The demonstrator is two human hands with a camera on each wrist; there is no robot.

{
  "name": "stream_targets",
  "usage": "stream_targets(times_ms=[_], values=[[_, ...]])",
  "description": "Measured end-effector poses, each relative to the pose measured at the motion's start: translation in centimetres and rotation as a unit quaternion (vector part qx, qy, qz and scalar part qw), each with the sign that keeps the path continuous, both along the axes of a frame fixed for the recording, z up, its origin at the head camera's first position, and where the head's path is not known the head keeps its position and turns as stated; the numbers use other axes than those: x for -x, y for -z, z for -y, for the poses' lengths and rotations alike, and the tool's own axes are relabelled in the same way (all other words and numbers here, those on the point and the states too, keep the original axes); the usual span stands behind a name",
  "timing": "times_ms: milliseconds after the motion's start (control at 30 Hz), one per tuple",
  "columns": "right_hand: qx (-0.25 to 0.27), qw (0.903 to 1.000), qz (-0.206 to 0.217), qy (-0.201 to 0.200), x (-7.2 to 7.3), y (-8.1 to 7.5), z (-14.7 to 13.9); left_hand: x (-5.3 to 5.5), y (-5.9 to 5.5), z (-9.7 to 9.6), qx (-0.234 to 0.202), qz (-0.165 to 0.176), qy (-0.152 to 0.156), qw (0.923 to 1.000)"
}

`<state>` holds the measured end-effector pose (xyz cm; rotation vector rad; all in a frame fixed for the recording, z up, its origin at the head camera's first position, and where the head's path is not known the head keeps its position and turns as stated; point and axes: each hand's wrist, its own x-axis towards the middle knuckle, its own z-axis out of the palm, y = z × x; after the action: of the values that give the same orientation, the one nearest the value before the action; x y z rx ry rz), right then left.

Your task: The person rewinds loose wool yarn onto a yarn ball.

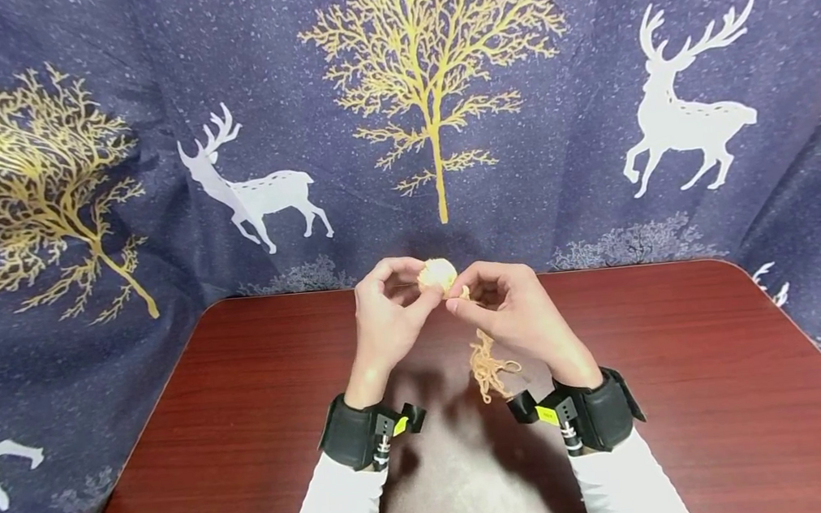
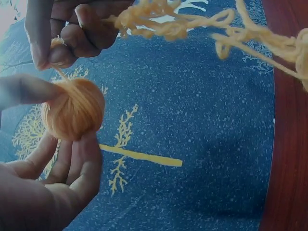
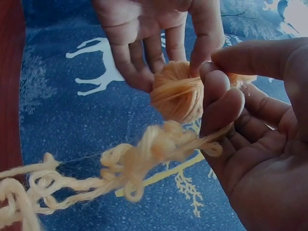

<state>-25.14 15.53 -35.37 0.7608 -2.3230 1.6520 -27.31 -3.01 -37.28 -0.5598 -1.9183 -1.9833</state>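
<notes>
Left hand [image 1: 388,311]: your thumb and fingers clamp the yarn ball [image 2: 77,115] from opposite sides.
Right hand [image 1: 513,304]: your thumb and index finger pinch together on the yarn strand [image 2: 59,72]; other fingers curl toward your palm.
Yarn ball: between your left thumb and fingertips, up off the table [image 1: 267,375], just beside your right fingertips.
Yarn strand: short run, ball to your right pinch.
Loose yarn [image 1: 485,364]: tangled loops trailing from your right fingers, back toward your wrist.
Wrist bands [image 1: 353,437]: black, well behind your fingers.
Backdrop [image 1: 260,50]: deer-and-tree cloth beyond your fingertips.
</notes>
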Motion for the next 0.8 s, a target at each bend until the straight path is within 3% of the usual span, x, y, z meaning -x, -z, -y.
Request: stream_targets(times_ms=[100, 267, 400, 467, 533, 667, 800], values=[[0.011, 0.9999, -0.001, 0.0, -0.1, -0.1, -0.1, 0.1, 0.0, 0.0, 0.014, -0.007, 0.015, 0.9998], [0.019, 0.9998, 0.002, 0.007, -0.2, -0.3, -0.2, 0.2, -0.2, 0.0, -0.013, -0.01, 0.048, 0.9987], [0.022, 0.9997, 0.01, 0.006, -0.2, -0.3, -0.1, 0.1, -0.4, 0.0, -0.081, 0.036, 0.07, 0.9936], [0.025, 0.9996, 0.013, 0.004, -0.2, -0.3, -0.1, 0.0, -0.6, 0.0, -0.133, 0.072, 0.091, 0.9842], [0.027, 0.9995, 0.015, 0.002, -0.2, -0.3, -0.1, 0.0, -0.8, 0.0, -0.189, 0.106, 0.117, 0.9692], [0.029, 0.9995, 0.013, 0.003, -0.2, -0.2, 0.0, 0.0, -1.0, 0.0, -0.259, 0.137, 0.16, 0.9428], [0.029, 0.9995, 0.008, 0.006, -0.2, -0.3, 0.0, 0.0, -1.0, -0.1, -0.281, 0.145, 0.179, 0.9317]])
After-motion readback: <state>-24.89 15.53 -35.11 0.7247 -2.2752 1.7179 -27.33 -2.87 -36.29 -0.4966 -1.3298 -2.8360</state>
